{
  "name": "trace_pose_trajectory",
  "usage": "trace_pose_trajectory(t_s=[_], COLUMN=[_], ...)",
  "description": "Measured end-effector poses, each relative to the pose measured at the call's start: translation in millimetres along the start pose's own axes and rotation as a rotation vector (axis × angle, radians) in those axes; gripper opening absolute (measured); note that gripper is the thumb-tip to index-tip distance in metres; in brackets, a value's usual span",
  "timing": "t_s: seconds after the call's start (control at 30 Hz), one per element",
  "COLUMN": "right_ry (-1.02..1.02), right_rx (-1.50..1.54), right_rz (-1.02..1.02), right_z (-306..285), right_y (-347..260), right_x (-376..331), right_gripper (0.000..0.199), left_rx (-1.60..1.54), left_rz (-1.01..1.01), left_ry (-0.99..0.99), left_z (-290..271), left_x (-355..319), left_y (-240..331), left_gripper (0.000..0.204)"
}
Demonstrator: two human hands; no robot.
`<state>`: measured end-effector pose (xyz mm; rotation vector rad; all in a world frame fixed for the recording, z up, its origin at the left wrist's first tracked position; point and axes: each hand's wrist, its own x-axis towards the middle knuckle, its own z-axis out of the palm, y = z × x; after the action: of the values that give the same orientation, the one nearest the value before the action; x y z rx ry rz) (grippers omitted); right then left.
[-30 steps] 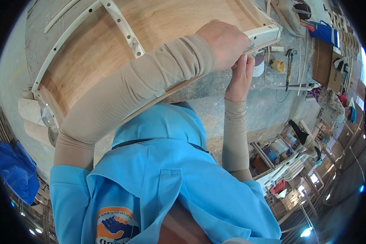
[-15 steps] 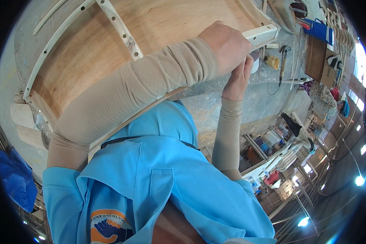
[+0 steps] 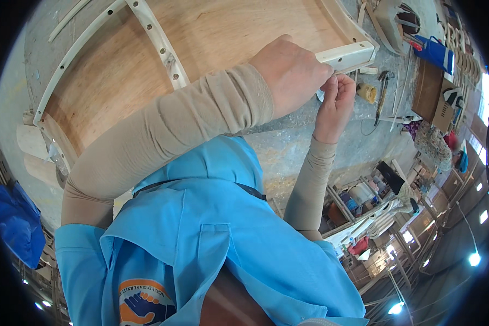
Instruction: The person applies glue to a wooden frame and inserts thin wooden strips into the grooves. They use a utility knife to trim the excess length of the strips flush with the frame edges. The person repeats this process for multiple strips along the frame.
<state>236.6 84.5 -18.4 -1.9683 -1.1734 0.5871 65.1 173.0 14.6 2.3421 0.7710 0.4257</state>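
A curved wooden panel [image 3: 223, 35] with pale slats along its edges and across it lies in front of me. Fastener holes dot the slats. My left hand [image 3: 293, 76] reaches across the panel, its fingers curled closed beside the short pale end rail [image 3: 348, 57]. Just to its right, my right hand [image 3: 337, 103] has its fingers bent in a pinch. The fingertips of both hands come together below the rail's near edge. Whatever they grip there is hidden. Part of a small whitish thing [image 3: 320, 95] shows between the hands; its kind is unclear.
On the worktop to the right are a yellow roll-like thing [image 3: 367, 93] and a hammer [image 3: 383, 89]. Beyond them stand cardboard boxes [image 3: 444, 111] and a blue bag [image 3: 433, 54]. A loose pale strip [image 3: 68, 20] lies far left. A blue sheet [image 3: 17, 223] hangs at lower left.
My left hand has shifted slightly left and nearer me. My right hand has moved right and turned, showing more of its bent fingers. The view has shifted slightly.
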Motion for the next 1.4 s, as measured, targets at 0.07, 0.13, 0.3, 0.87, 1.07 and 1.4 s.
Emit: trace_pose_trajectory(t_s=[0.07, 0.13, 0.3, 0.87, 1.07, 1.4], right_ry=[-0.020, -0.023, -0.033, -0.033, -0.042, -0.039], right_rx=[0.003, 0.029, 0.018, 0.036, -0.015, -0.164], right_rz=[-0.002, 0.007, 0.007, 0.051, 0.018, -0.027], right_z=[-1, -3, -7, -11, -12, -14], right_y=[0, 0, 4, -4, -4, -13], right_x=[0, 1, 4, 6, 8, 10], right_gripper=[0.021, 0.020, 0.018, 0.019, 0.020, 0.024], left_rx=[0.011, 0.007, -0.002, 0.039, 0.022, 0.026], left_rz=[0.003, 0.010, -0.002, -0.046, -0.047, -0.053], left_ry=[-0.013, -0.013, -0.016, -0.145, -0.140, -0.144], left_z=[-1, -1, -8, -30, -32, -40], left_x=[0, -1, -12, -55, -71, -88], left_y=[0, 0, -2, 6, 3, 7], left_gripper=[0.033, 0.033, 0.033, 0.040, 0.043, 0.044])
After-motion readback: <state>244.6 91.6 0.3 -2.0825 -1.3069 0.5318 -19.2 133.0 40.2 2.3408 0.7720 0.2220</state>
